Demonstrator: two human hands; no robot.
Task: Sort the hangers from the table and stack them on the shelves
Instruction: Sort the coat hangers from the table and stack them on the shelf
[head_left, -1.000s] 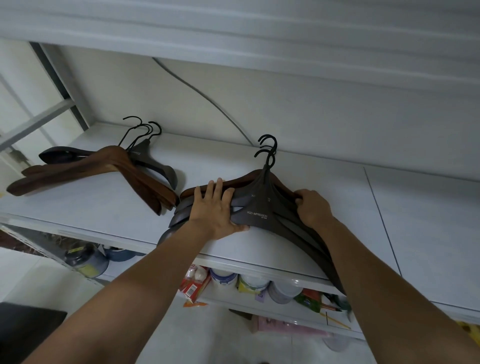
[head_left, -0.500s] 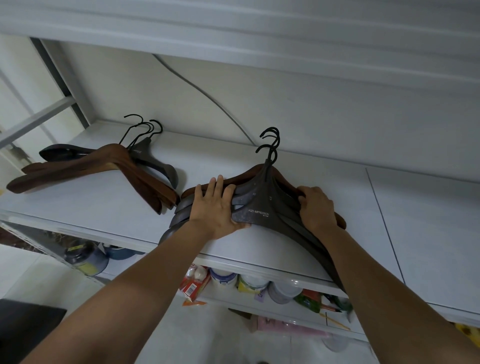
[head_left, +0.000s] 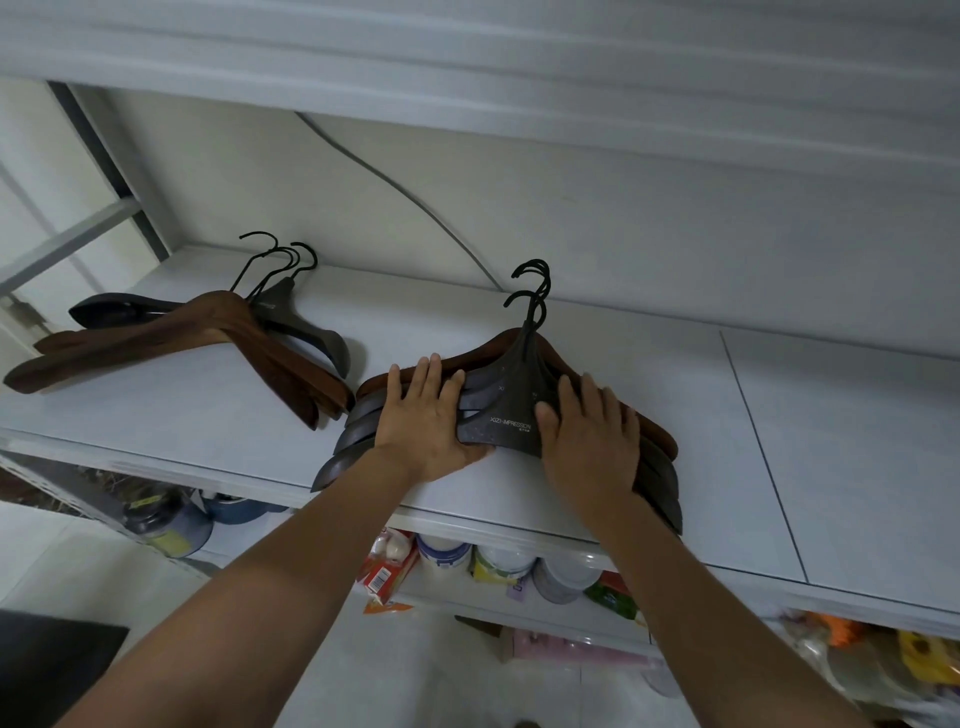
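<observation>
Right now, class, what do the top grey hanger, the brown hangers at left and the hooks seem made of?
Top grey hanger: likely matt plastic, speckled with printed lettering. Brown hangers: probably stained wood, streaky warm tone. Hooks: apparently black-coated metal wire, thin, curved.

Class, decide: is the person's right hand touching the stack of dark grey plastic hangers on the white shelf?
Touching. The head view shows the right hand lying flat on the stack of dark grey plastic hangers, fingers straight across the top hanger.

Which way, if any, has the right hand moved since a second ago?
Yes. The right hand slid left, away from the shelf seam toward the printed label on the hanger stack, and now lies flat instead of gripping.
</observation>
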